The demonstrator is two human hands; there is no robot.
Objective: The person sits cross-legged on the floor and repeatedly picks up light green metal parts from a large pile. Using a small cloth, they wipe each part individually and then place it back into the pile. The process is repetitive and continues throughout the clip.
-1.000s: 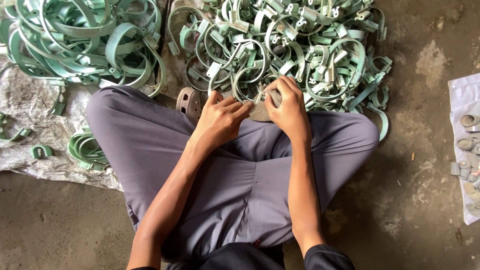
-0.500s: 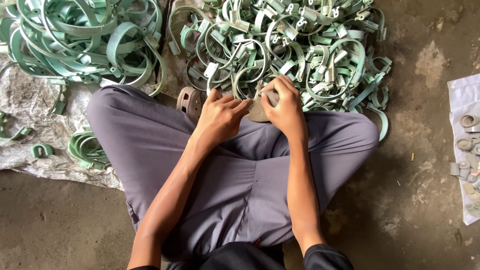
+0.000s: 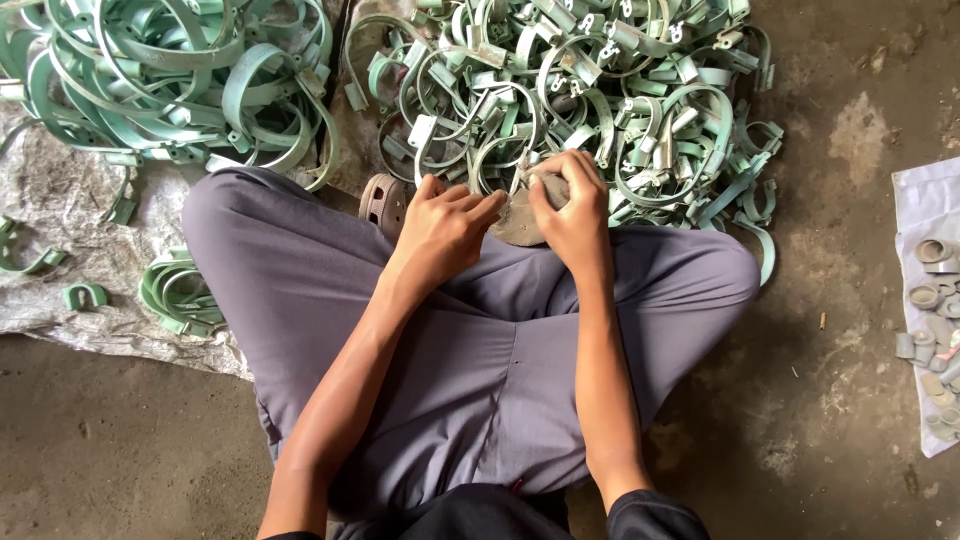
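Observation:
I sit cross-legged on the floor in grey trousers. My left hand [image 3: 444, 228] and my right hand [image 3: 571, 216] meet over my lap, fingers pinched together on a pale green metal clamp ring [image 3: 500, 158] whose loop reaches forward into the heap. A small fastener at the clamp's ends sits between the fingertips, mostly hidden. Under my hands a brown sandal [image 3: 520, 222] shows. The heap of small green clamps [image 3: 590, 90] lies right in front of my hands.
A second heap of larger green clamp bands [image 3: 160, 80] lies at the upper left on a grey sack [image 3: 60, 210]. A small stack of bands [image 3: 172, 292] sits by my left knee. A white sheet [image 3: 925, 210] with several grey metal pieces lies at the right.
Both hands stayed on the clamp with small finger movements. The view shifted slightly, so everything sits a little lower and to the right in the picture.

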